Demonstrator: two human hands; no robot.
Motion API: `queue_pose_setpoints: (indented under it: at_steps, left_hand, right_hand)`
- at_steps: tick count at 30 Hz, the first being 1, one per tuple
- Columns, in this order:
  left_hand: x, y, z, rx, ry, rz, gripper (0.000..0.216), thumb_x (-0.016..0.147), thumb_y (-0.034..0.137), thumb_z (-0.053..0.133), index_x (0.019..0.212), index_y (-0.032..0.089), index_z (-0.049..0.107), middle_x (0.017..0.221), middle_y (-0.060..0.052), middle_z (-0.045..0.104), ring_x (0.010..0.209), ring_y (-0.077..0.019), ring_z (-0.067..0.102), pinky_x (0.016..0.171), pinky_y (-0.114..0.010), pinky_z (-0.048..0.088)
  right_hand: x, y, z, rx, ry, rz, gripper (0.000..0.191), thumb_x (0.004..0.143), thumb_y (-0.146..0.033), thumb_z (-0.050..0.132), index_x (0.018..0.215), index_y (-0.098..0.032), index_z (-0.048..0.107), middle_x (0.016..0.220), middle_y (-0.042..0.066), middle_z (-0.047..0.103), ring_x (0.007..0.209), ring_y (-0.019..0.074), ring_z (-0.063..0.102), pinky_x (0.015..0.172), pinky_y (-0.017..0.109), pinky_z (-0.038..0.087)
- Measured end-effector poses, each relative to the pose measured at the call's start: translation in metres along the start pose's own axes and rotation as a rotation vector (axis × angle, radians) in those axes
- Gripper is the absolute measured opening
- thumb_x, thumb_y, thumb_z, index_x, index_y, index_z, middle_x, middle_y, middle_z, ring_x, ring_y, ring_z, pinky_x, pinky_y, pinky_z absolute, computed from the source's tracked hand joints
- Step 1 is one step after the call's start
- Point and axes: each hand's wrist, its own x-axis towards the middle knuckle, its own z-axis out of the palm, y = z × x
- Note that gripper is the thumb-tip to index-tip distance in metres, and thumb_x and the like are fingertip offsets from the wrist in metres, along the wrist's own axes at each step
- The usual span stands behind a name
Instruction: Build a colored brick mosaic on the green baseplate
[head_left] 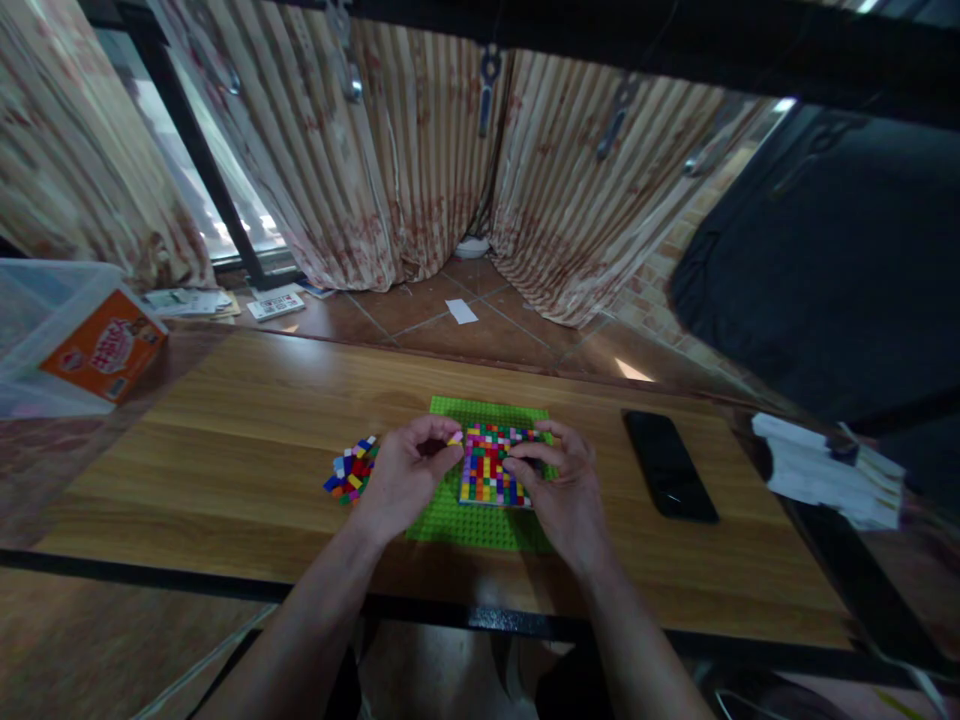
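Note:
A green studded baseplate [480, 412] lies flat on the wooden table [247, 410]. A patch of small multicoloured bricks [486, 468] covers its middle. My left hand [405, 478] is at the patch's upper left corner, fingers pinched on a small yellow brick [454, 438]. My right hand [559, 490] rests on the right side of the patch, fingers curled and pressing on the bricks. A loose pile of small coloured bricks [351, 470] sits on the table just left of my left hand.
A black phone [669, 465] lies right of the baseplate. White cloth or paper [817, 470] sits at the far right edge. A clear plastic bin with an orange box [101, 345] stands at the far left. Curtains and a tiled floor lie beyond the table.

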Motion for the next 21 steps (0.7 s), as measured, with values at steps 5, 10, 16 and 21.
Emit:
queue_pose_setpoints:
  at_steps: [5, 10, 16, 21]
  left_hand:
    - [0.0003, -0.0008, 0.0017, -0.004, -0.004, 0.001, 0.014, 0.073, 0.022, 0.070, 0.086, 0.016, 0.069, 0.075, 0.001, 0.069, 0.067, -0.0127, 0.060, 0.067, -0.025, 0.048]
    - [-0.0002, 0.0007, 0.0024, 0.023, 0.000, 0.008, 0.014, 0.074, 0.022, 0.069, 0.087, 0.016, 0.069, 0.078, 0.000, 0.070, 0.070, -0.0131, 0.061, 0.069, -0.025, 0.049]
    - [-0.0001, 0.0001, 0.0027, 0.070, -0.012, 0.005, 0.014, 0.075, 0.023, 0.069, 0.087, 0.016, 0.070, 0.079, -0.001, 0.071, 0.072, -0.0147, 0.063, 0.070, -0.026, 0.049]
    - [0.0001, -0.0022, 0.0036, 0.064, -0.036, 0.005, 0.013, 0.076, 0.023, 0.068, 0.087, 0.016, 0.070, 0.079, -0.001, 0.071, 0.072, -0.0145, 0.063, 0.070, -0.026, 0.049]
  right_hand:
    - [0.0030, 0.0040, 0.0036, 0.059, -0.025, 0.044, 0.003, 0.078, -0.031, 0.076, 0.079, -0.028, 0.077, 0.121, 0.006, 0.061, 0.117, 0.0277, 0.053, 0.100, 0.049, 0.041]
    - [0.0056, 0.0045, 0.0057, 0.135, -0.037, 0.117, 0.008, 0.076, -0.030, 0.075, 0.079, -0.023, 0.073, 0.117, 0.008, 0.062, 0.113, 0.0263, 0.058, 0.099, 0.047, 0.042]
    - [0.0082, 0.0043, 0.0063, 0.214, -0.056, 0.173, 0.015, 0.074, -0.031, 0.075, 0.085, -0.022, 0.070, 0.110, 0.007, 0.065, 0.107, 0.0244, 0.061, 0.099, 0.044, 0.043]
    - [0.0090, 0.0053, 0.0072, 0.243, -0.074, 0.223, 0.018, 0.073, -0.033, 0.074, 0.086, -0.022, 0.070, 0.110, 0.007, 0.066, 0.105, 0.0240, 0.061, 0.096, 0.042, 0.044]
